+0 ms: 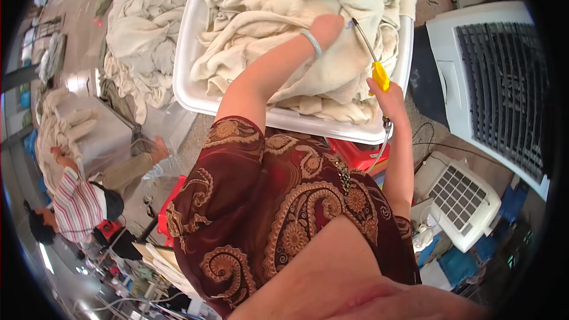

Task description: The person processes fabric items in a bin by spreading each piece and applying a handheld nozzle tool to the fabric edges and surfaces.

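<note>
Cream cloth lies in folds inside a large white tub. My left hand, below a pale bracelet, is closed on the cloth; its fingertips are hidden. To its right, my right hand grips the yellow handle of a tool. The tool's thin metal shaft points up and left over the cloth, its dark tip close to my left hand. A cable or hose hangs below my right hand.
More cloth is heaped left of the tub. At the right stand a white louvred unit and a smaller grilled unit. Red plastic shows under the tub. Another person in a striped shirt handles cloth at far left.
</note>
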Motion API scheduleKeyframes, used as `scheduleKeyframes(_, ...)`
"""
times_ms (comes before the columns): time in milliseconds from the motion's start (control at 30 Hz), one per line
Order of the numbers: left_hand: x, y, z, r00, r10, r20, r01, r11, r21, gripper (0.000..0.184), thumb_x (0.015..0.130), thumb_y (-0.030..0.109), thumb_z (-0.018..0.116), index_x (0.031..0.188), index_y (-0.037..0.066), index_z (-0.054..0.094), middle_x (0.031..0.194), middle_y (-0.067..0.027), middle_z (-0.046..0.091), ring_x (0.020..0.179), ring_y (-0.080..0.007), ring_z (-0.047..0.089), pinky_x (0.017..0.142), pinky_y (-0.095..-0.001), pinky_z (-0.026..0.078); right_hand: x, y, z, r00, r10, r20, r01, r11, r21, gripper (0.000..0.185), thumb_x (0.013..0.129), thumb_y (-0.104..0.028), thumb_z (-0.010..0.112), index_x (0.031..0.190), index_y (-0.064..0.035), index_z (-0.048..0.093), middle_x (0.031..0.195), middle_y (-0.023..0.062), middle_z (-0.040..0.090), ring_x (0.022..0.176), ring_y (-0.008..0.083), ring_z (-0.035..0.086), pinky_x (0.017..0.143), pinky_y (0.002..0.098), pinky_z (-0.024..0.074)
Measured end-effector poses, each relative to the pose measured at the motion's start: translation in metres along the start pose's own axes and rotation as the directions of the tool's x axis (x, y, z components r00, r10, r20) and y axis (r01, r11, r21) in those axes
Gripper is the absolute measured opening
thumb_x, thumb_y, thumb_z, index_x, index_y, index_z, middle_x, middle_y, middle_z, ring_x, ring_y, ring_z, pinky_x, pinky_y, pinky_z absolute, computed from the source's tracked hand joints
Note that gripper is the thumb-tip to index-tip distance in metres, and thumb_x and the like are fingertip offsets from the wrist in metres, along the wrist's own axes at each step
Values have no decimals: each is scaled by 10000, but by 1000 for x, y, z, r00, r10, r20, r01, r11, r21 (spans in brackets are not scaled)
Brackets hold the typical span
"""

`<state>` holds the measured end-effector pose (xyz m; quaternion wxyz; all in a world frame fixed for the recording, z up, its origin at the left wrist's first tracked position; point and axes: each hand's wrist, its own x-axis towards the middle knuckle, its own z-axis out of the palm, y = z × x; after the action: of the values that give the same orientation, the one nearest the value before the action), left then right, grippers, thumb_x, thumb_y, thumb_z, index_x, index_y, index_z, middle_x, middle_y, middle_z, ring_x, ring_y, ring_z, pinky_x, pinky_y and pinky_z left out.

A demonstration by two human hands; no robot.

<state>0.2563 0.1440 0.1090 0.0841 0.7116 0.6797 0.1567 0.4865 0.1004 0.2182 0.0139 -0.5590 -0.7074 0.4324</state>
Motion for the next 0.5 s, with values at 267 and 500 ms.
scheduleKeyframes(267, -67, 35, -37, 997, 30, 66, -10, 957, -289, 107, 731, 76, 433, 779, 16, 508, 692, -188, 566, 680, -335, 570, 592, -425, 443, 46, -31, 3, 981, 24, 194, 19, 976, -215, 513, 735, -491, 505, 713, 15, 592, 650, 144, 588, 656, 283, 579, 608, 353, 429)
scheduleKeyframes(500, -67, 5, -105, 987, -62, 149, 94, 972, -216, 161, 721, 194, 532, 777, 44, 522, 736, -161, 570, 687, -331, 563, 603, -422, 434, 95, -15, 1, 995, -11, 100, 38, 962, -270, 564, 716, -536, 502, 682, 18, 599, 635, 163, 590, 656, 291, 588, 621, 360, 443)
